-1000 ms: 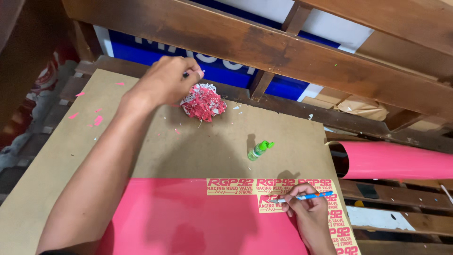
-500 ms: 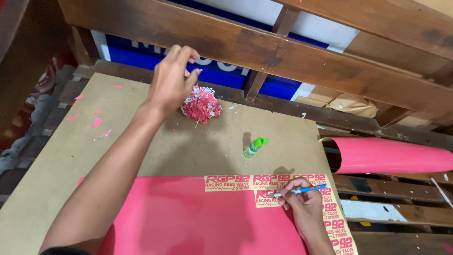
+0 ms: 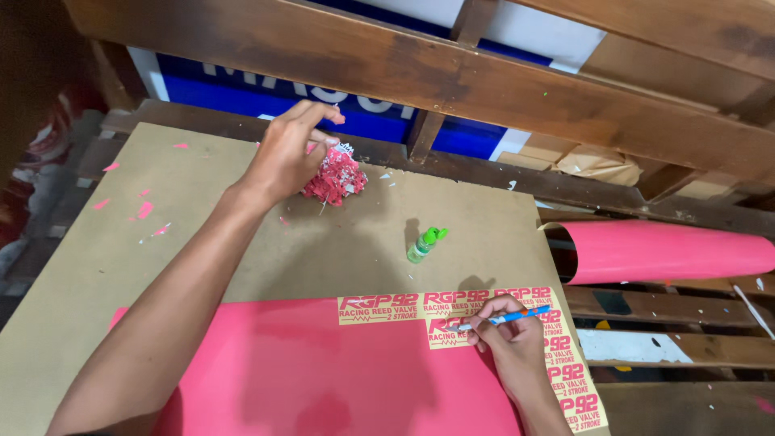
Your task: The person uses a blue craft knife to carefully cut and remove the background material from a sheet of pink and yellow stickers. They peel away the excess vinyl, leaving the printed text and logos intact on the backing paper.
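Note:
My left hand (image 3: 286, 153) reaches across the brown board (image 3: 121, 266) and touches a crumpled wad of red and white sticker scraps (image 3: 335, 178), fingers loosely spread over its left side. My right hand (image 3: 508, 339) grips a blue craft knife (image 3: 508, 317) with an orange end, its tip on the pale yellow strip of red-printed stickers (image 3: 387, 307) at the top edge of a pink vinyl sheet (image 3: 323, 371). More printed stickers run down the sheet's right edge (image 3: 577, 387).
A small green-capped bottle (image 3: 425, 244) lies on the board between the hands. A rolled pink vinyl tube (image 3: 670, 250) lies to the right on wooden slats (image 3: 686, 307). Dark wooden beams (image 3: 452, 81) cross the far side. Pink scraps (image 3: 145, 210) dot the board's left.
My left hand has slid left and lifted off the top of the scrap wad, now resting at its left side. My right hand stays on the sticker strip with the knife.

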